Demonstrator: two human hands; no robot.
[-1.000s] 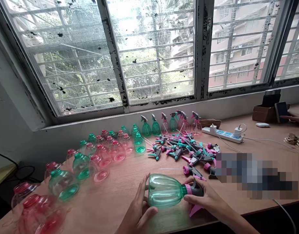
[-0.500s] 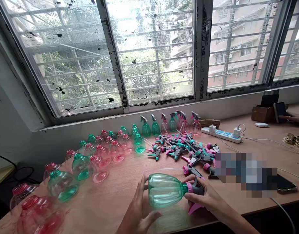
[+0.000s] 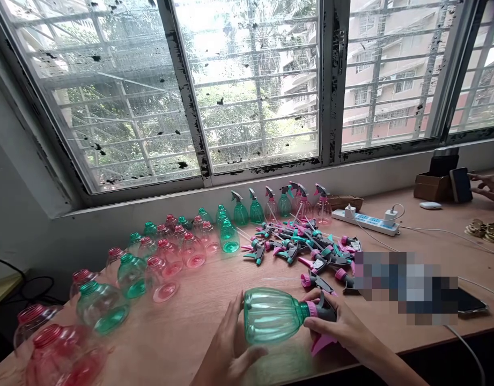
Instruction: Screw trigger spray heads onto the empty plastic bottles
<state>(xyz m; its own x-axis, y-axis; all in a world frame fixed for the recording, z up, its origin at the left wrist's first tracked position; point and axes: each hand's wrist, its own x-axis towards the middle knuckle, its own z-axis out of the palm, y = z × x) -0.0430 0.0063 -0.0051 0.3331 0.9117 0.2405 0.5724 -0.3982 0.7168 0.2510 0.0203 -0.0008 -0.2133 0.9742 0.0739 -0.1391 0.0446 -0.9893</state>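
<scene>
A clear green spray bottle [image 3: 273,316] lies on its side in the air above the table's front edge, its base toward the left. Its grey spray head with a pink collar [image 3: 312,309] sits at the bottle's neck. My right hand [image 3: 343,324] is closed around this head, with the thumb by the collar; the pink trigger [image 3: 324,343] points down below it. At the base, my left hand [image 3: 233,343] is open, fingers stretched along the bottle's end and thumb spread apart beneath it. Whether the left fingers touch the base is hard to see.
Loose spray heads [image 3: 311,241] lie piled beyond my hands. Headless red and green bottles [image 3: 104,305] stand in rows at left. Bottles with heads [image 3: 241,212] line the wall. At right are a power strip [image 3: 367,221], a phone [image 3: 470,301] and another person's hand [image 3: 490,186].
The ribs on the green bottle show differently, so it has turned slightly about its length. My hands have barely moved. The other person's hand at the far right has shifted away from the upright phone.
</scene>
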